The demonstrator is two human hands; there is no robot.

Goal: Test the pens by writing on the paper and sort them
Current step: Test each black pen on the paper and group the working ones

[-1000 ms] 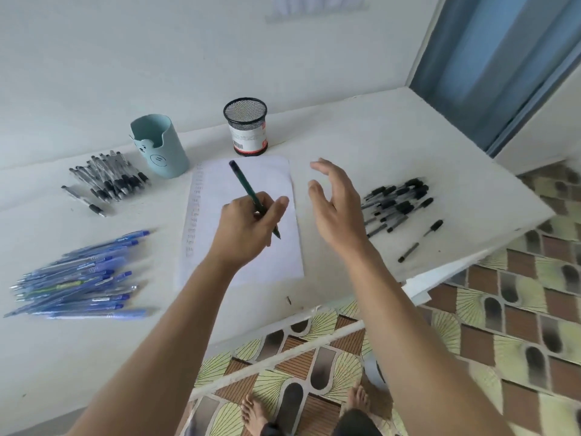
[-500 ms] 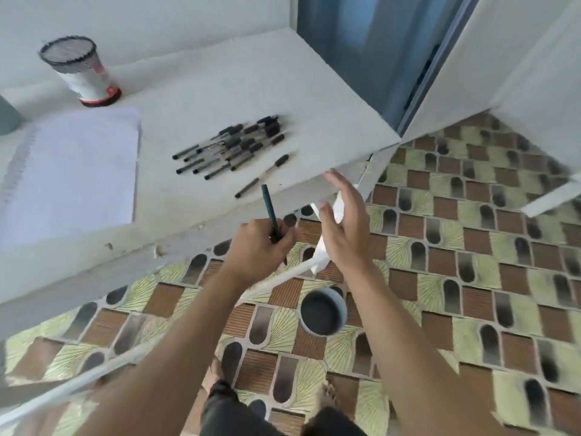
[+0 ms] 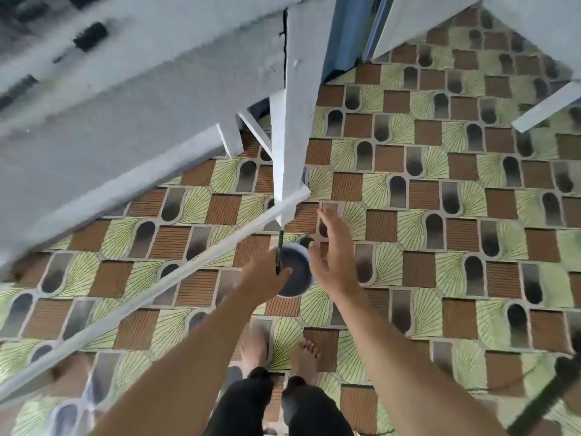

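My left hand (image 3: pixel 262 276) pinches a dark green pen (image 3: pixel 279 250) and holds it upright over a round blue-rimmed cup (image 3: pixel 295 270) that stands on the floor beside the table leg. My right hand (image 3: pixel 338 250) hovers open just right of the cup, fingers spread, holding nothing. Blurred black pens (image 3: pixel 91 36) lie on the white table (image 3: pixel 125 99) at the upper left. The paper is out of view.
The white table leg (image 3: pixel 290 143) and a thin white crossbar (image 3: pixel 151 287) run just above and left of my hands. Patterned floor tiles (image 3: pixel 440 215) fill the view. My bare feet (image 3: pixel 283 354) stand below the cup. A blue door frame (image 3: pixel 355 29) is at the top.
My view has swung from the tabletop down to the floor. My left hand carried the green pen off the paper and down to the cup; my right hand followed beside it.
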